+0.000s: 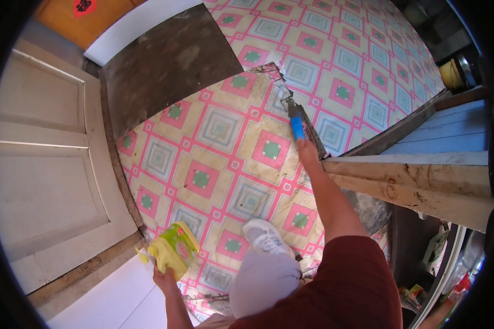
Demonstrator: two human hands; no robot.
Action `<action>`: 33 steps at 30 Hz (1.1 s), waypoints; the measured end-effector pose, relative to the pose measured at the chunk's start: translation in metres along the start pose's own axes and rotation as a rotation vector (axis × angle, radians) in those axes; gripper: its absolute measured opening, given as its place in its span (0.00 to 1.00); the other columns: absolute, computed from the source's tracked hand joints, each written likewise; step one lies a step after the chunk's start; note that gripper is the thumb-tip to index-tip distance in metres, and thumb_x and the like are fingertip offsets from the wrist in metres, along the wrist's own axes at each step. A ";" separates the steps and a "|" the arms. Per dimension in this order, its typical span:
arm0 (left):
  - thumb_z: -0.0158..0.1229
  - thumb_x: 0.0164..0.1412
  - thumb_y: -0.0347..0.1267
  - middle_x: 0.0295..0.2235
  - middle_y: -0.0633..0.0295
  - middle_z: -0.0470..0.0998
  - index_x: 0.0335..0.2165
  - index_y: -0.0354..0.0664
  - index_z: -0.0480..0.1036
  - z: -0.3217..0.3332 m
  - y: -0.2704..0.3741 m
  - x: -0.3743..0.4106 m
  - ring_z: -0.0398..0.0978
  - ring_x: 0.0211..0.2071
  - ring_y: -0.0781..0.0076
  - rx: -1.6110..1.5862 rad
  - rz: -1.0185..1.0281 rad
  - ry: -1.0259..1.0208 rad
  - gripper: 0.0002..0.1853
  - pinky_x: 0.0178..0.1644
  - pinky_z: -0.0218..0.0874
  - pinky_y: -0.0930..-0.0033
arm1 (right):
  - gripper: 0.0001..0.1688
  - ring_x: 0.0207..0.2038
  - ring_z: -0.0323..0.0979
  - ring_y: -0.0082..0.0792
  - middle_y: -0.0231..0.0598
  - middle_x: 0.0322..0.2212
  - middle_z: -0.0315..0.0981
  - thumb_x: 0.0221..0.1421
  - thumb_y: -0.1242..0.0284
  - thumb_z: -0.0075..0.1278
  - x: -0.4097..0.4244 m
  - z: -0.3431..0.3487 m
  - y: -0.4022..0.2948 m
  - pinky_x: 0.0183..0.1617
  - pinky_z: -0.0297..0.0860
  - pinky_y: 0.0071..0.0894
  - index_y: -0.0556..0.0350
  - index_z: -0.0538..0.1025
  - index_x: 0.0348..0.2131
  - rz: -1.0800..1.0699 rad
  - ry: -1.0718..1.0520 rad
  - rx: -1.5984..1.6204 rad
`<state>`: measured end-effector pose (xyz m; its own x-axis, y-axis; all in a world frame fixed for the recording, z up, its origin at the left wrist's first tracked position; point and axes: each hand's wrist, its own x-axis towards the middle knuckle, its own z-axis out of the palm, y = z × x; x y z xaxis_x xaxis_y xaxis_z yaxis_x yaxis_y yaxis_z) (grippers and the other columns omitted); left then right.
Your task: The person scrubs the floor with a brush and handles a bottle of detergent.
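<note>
My left hand (167, 279) grips the handle of a yellow plastic jug (185, 242) with a green and pink label, probably detergent. The jug is tilted, and its yellow cap (142, 256) hangs loose beside the neck. In my right hand (308, 152), stretched far forward, is a tool with a blue handle (297, 126). Its dark head (295, 110) meets the torn, blackened edge (313, 133) of the flooring; whether it is a brush or a scraper is unclear. Under both hands lies patterned vinyl flooring (234, 164), dirty and scuffed near the torn edge.
A dark bare floor patch (168, 61) borders the vinyl at the upper left. Pale panelled wood (45, 181) stands on the left. At right, a worn wooden door edge (407, 181) juts inward. My shoe (267, 236) is on the vinyl. Pots (455, 74) stand at the far right.
</note>
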<state>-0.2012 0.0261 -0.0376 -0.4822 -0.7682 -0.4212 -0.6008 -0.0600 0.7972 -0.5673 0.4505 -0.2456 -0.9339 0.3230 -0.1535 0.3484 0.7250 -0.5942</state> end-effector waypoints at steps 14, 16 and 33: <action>0.55 0.50 0.28 0.42 0.55 0.70 0.51 0.32 0.60 0.036 0.028 0.002 0.69 0.41 0.66 0.188 0.089 0.008 0.28 0.46 0.61 0.68 | 0.27 0.12 0.64 0.39 0.44 0.12 0.65 0.54 0.55 0.39 0.034 0.006 0.013 0.17 0.60 0.37 0.62 0.70 0.20 -0.128 -0.127 0.120; 0.55 0.50 0.29 0.42 0.54 0.71 0.51 0.32 0.60 0.032 0.019 0.006 0.69 0.40 0.66 0.223 0.110 0.027 0.28 0.45 0.61 0.68 | 0.27 0.13 0.66 0.40 0.45 0.13 0.66 0.53 0.55 0.39 0.043 -0.007 -0.020 0.18 0.61 0.37 0.63 0.71 0.20 -0.022 -0.228 0.208; 0.54 0.51 0.28 0.43 0.51 0.69 0.50 0.29 0.59 0.024 0.005 0.013 0.69 0.41 0.64 0.247 0.107 0.029 0.28 0.45 0.62 0.67 | 0.27 0.27 0.70 0.57 0.59 0.24 0.70 0.53 0.55 0.38 0.081 0.008 -0.031 0.32 0.63 0.50 0.66 0.71 0.29 0.190 -0.339 0.219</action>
<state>-0.2259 0.0311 -0.0491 -0.5352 -0.7799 -0.3244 -0.6862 0.1774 0.7054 -0.6540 0.4495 -0.2455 -0.8414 0.1941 -0.5044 0.5252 0.5139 -0.6783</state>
